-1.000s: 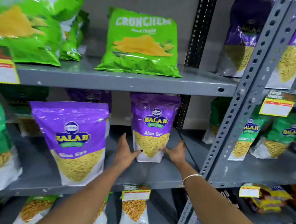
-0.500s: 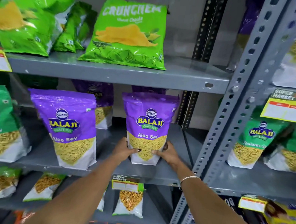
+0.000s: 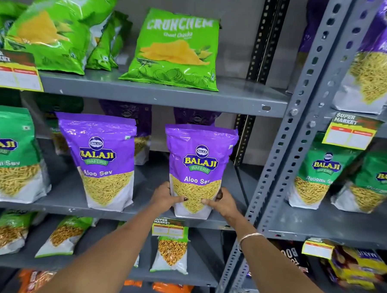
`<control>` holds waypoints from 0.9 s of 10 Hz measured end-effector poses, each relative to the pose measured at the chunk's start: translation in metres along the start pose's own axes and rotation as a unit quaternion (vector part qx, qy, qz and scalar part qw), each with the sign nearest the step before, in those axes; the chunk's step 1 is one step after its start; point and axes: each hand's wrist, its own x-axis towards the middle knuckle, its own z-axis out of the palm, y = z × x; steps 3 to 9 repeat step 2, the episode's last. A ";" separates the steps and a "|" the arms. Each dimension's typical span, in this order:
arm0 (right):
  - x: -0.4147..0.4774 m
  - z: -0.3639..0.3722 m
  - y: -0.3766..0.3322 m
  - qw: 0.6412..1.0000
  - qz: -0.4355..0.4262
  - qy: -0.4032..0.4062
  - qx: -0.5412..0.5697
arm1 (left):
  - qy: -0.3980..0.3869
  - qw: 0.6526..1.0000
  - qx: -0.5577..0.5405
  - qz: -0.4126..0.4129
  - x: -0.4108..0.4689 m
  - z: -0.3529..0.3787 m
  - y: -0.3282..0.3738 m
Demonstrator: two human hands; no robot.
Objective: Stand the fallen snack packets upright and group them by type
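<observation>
Both forearms reached up from bottom of frame, thin bracelet (image 3: 249, 235) on the R wrist. Left hand (image 3: 164, 197) and right hand (image 3: 221, 202) grasped the purple Aloo Sev pouch (image 3: 199, 169) at its lower corners, thumbs across the front, fingers wrapped round the sides. Pouch stood upright w/ its base at the front lip of the middle shelf (image 3: 139, 213), near that shelf's R end, close to the perforated upright (image 3: 284, 151).

Open shelf room between this pouch and a second purple Aloo Sev pouch (image 3: 102, 161) to the L, also upright at the front edge, apart from the held one. Further L a green Sev pouch (image 3: 10, 154) upright, just beside the purple one. Behind, deeper on the shelf, two more purple pouches (image 3: 131, 118) partly hidden in shadow; bare grey shelf between front and back rows.

Shelf tag (image 3: 170, 227) clipped on the lip under the held pouch. Lower shelf: small packets (image 3: 171, 250) leaning back, spaced out.

Upper shelf (image 3: 159, 95): green Crunchem bag (image 3: 176, 51) leaning back w/ clear room to its R up to the black slotted rail (image 3: 262, 38); more green bags (image 3: 57, 29) bunched at L. Grey back wall behind.

Next bay R of the upright: green Ratlami Sev pouches (image 3: 321, 177) upright.
</observation>
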 end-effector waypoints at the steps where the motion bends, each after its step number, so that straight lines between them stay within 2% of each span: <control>1: -0.003 -0.001 -0.005 1.000 0.009 -0.010 -0.011 | -0.007 1.000 0.016 -0.002 -0.002 0.000 0.003; 2: -0.012 0.004 -0.014 0.999 -0.022 0.012 -0.031 | 0.050 0.992 0.110 0.029 -0.010 -0.001 0.002; 9: -0.012 0.004 -0.014 0.999 -0.022 0.012 -0.031 | 0.050 0.992 0.110 0.029 -0.010 -0.001 0.002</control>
